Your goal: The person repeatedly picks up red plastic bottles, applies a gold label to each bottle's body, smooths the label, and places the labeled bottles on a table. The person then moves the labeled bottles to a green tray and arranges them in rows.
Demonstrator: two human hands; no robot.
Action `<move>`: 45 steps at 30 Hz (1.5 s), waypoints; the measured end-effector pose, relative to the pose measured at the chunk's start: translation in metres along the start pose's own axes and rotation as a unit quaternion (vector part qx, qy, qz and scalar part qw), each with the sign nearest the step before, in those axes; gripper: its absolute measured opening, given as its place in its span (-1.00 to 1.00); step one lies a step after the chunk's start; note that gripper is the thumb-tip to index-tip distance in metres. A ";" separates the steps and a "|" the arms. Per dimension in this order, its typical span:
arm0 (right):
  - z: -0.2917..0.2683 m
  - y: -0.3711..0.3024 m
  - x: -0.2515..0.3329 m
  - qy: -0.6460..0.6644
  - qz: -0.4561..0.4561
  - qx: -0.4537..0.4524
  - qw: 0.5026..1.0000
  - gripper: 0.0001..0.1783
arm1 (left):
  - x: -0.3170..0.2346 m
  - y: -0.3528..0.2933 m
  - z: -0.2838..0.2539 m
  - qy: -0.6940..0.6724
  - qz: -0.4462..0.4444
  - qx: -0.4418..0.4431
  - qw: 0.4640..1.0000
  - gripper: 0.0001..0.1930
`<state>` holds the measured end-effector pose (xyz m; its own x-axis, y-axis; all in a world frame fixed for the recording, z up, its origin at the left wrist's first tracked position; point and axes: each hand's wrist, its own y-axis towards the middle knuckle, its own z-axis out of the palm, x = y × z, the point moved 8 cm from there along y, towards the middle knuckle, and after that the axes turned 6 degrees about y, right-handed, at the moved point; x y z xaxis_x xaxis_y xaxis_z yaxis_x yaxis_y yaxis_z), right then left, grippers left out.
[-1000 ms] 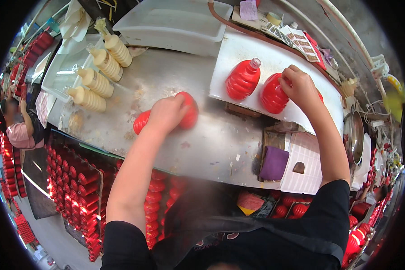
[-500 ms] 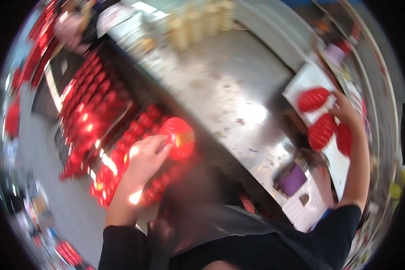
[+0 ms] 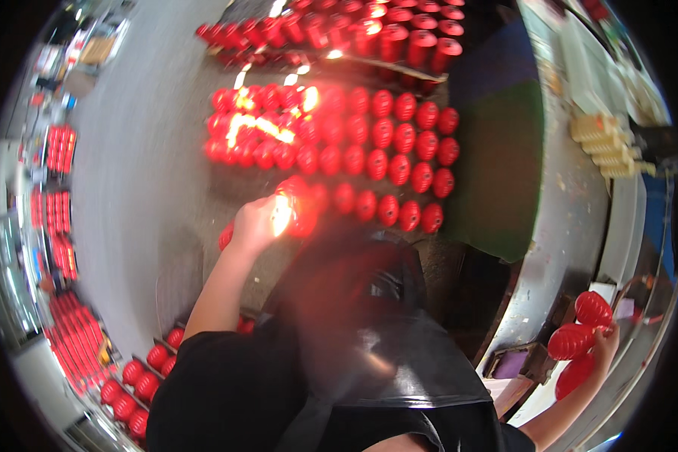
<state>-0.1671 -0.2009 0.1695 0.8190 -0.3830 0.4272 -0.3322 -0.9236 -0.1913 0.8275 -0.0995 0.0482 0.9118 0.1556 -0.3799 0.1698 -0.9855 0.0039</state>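
My left hand (image 3: 255, 224) is closed around the near end of a shiny red ribbed lantern (image 3: 303, 209), held in front of rows of similar pieces. Glare and motion blur hide part of this lantern and some of my fingertips. Far to the right, my right hand (image 3: 606, 343) has its fingers closed at the end of another red ribbed lantern (image 3: 572, 342). A second lantern (image 3: 594, 309) sits just beyond it, and a third (image 3: 575, 376) lies nearer my forearm. The exact grip of the right fingers is small and partly hidden.
Rows of red lanterns (image 3: 404, 138) stand ahead, with a rack of more (image 3: 422, 47) behind. A metal bench (image 3: 572, 197) runs along the right, carrying stacked cream pieces (image 3: 609, 143). A purple pad (image 3: 511, 364) lies near its close end. More lanterns (image 3: 146, 386) stand at lower left.
The view has swung left, so the rows of lanterns now lie straight ahead and the bench is at the right edge. My left hand still holds its lantern; my right hand remains at the lanterns.
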 end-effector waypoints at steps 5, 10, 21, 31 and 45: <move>0.108 -0.085 0.198 0.008 -0.048 0.081 0.996 -0.50 | 0.140 -0.088 -0.009 -0.007 -0.113 0.014 0.993 -0.77; 0.268 -0.160 0.370 0.035 -0.174 0.164 0.970 -0.49 | 0.220 -0.146 -0.031 0.033 -0.177 0.007 0.984 -0.75; 0.585 -0.307 0.585 -0.043 -0.437 0.357 0.824 -0.42 | 0.312 -0.186 -0.093 0.124 -0.340 -0.041 0.931 -0.70; 0.808 -0.447 0.709 -0.118 -0.482 0.417 0.762 -0.73 | 0.481 -0.147 0.020 0.003 -0.262 0.023 0.965 -0.68; 1.118 -0.526 0.752 -0.096 -0.330 0.466 0.815 -0.54 | 0.663 -0.078 0.167 -0.038 -0.242 0.061 0.968 -0.68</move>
<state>1.1467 0.0136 -0.3967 0.7637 0.2843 0.5796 0.6366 -0.4809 -0.6029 1.3564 0.0691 -0.3581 0.7060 0.5999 -0.3763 0.5209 -0.7999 -0.2979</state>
